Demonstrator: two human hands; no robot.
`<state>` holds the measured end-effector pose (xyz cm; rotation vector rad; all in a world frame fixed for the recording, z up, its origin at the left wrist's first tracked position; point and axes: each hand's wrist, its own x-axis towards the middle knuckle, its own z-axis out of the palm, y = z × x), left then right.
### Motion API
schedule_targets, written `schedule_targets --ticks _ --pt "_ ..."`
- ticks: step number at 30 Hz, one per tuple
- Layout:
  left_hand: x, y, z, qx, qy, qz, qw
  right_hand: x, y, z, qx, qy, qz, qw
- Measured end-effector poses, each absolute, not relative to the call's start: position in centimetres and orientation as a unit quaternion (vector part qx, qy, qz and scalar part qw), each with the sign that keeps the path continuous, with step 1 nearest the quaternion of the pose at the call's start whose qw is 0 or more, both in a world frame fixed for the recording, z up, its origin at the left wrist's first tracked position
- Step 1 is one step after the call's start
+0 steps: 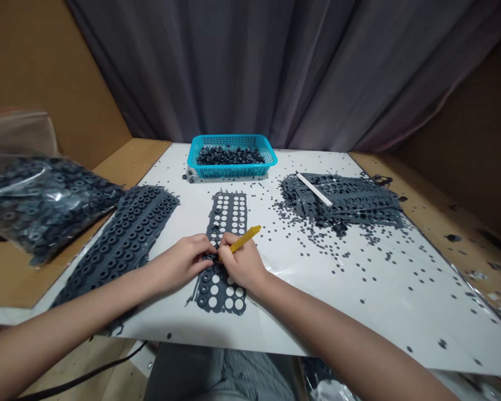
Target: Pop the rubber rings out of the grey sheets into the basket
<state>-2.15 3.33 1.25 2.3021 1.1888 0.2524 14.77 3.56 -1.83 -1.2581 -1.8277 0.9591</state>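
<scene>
A dark rubber sheet (227, 295) lies lengthwise in front of me, with rows of round holes and some thick rings still in its left rows. My right hand (242, 264) is closed around a yellow pen-shaped tool (246, 238), its lower end down at the middle of the sheet. Just left of it, my left hand (187, 257) has thumb and fingers pinched at a rubber ring (210, 258) in the sheet. The tool's tip is hidden by the fingers.
A blue basket (232, 170) of small black pieces stands at the back. Left are an unpunched ring sheet (121, 245) and a clear bag (45, 195) of rings. Right lies a stack of holed sheets (359, 200), a white stick (314, 189) on top, among scattered black discs.
</scene>
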Motion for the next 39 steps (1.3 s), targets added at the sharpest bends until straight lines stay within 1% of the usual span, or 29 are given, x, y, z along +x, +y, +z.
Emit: schedule_targets --ticks 4,9,15,21,25,27,34,36,39 --pt "-2.1 3.0 0.7 0.861 0.436 0.091 0.245 14.7 3.4 -1.8 -0.494 -0.715 0.355 0.345" --pt "-1.5 2.5 0.0 0.853 0.477 0.066 0.203 14.8 3.4 -1.8 -0.493 -0.716 0.349 0.349" --pt "-1.0 2.7 0.4 0.849 0.497 0.063 0.167 14.8 3.4 -1.7 -0.502 -0.711 0.358 0.338" --pt "-0.6 2.0 0.4 0.845 0.502 0.024 0.183 14.8 3.4 -1.7 -0.502 -0.711 0.357 0.339" --pt "-0.5 1.5 0.1 0.835 0.519 0.061 0.172 14.9 3.4 -1.6 -0.501 -0.715 0.349 0.34" --pt "-0.8 2.0 0.4 0.821 0.526 0.086 0.204 14.9 3.4 -1.5 -0.502 -0.715 0.35 0.337" --pt "-4.2 5.5 2.2 0.688 0.586 0.174 0.391 14.9 3.4 -1.7 -0.505 -0.707 0.356 0.345" --pt "-4.7 5.5 2.2 0.633 0.586 0.203 0.464 15.1 3.5 -1.7 -0.494 -0.693 0.395 0.346" --pt "-4.5 4.5 1.6 0.507 0.571 0.259 0.592 15.8 4.1 -1.3 -0.433 -0.663 0.487 0.368"
